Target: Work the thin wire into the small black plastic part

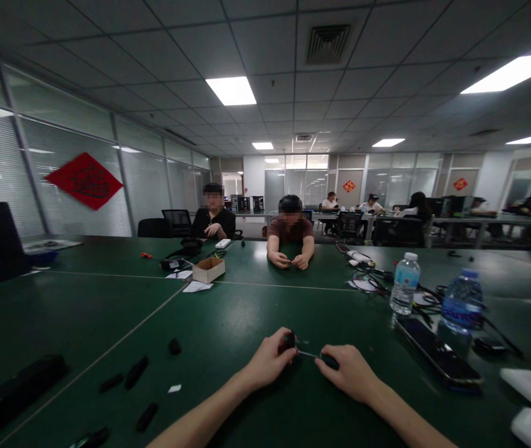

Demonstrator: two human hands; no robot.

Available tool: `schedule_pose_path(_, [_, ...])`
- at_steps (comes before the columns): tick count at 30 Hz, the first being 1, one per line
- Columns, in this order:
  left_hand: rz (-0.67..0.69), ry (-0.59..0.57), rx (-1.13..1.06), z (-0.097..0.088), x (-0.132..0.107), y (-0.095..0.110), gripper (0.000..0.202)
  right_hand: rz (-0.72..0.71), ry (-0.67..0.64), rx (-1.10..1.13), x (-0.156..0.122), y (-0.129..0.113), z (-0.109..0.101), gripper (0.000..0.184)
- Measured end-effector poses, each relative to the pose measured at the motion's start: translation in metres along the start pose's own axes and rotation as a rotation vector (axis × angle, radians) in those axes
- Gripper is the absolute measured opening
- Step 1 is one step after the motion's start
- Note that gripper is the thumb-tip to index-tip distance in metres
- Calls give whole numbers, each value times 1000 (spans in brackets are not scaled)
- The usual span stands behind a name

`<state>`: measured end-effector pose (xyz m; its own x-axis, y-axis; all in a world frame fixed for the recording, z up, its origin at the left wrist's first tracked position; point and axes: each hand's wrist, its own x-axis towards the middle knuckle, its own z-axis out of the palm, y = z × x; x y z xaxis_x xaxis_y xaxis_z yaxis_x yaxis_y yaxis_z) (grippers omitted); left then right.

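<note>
My left hand [268, 361] is closed in a pinch on a small black part [288, 340] just above the green table [228, 323]. My right hand [349, 372] is closed on a second small black piece [328, 359]. A thin light wire or pin [306, 353] runs between the two pieces. The hands are about a hand's width apart, near the table's front middle.
Several small black parts [137, 372] lie at the left front, with a white scrap [175, 388]. Two water bottles [404, 284], a dark phone [438, 351], cables and white items sit to the right. A cardboard box [208, 269] stands mid-table. Two people sit opposite.
</note>
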<state>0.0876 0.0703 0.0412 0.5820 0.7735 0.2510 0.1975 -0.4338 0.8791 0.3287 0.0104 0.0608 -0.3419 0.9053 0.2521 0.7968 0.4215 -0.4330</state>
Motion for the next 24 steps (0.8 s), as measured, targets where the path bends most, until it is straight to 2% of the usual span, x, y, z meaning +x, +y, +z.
schedule_pose_path(18, [-4,-35,-14,-2,-2,8,32,-6,-1,21,0,2,1,33])
schedule_pose_path(24, [0,7,13,0,-1,6,30,-2,15,-26,1,-1,-1,33])
